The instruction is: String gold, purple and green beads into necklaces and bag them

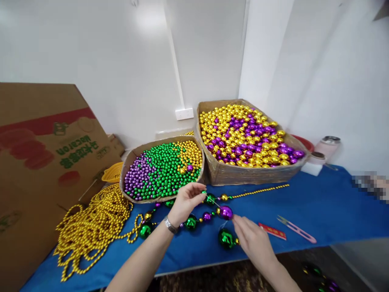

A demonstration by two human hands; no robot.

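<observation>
My left hand (187, 202), with a metal watch at the wrist, pinches a small green bead (204, 194) at the fingertips. A thin thread runs from there to a large shiny purple bead (226, 212). The fingertips of my right hand (252, 239) are closed at that purple bead's lower right side. A large green bead (226, 238) hangs low beside my right hand, near the table's front edge. Behind and left of my hands, a strand of mixed beads (191, 222) in green, purple and gold lies on the blue cloth.
Two cardboard boxes hold loose beads: small ones (161, 170) on the left, larger gold and purple ones (243, 138) on the right. Gold bead chains (94, 227) are heaped at left. Pink thread snips (297, 229) and a red packet (272, 231) lie at right, with bottles (328, 147) behind.
</observation>
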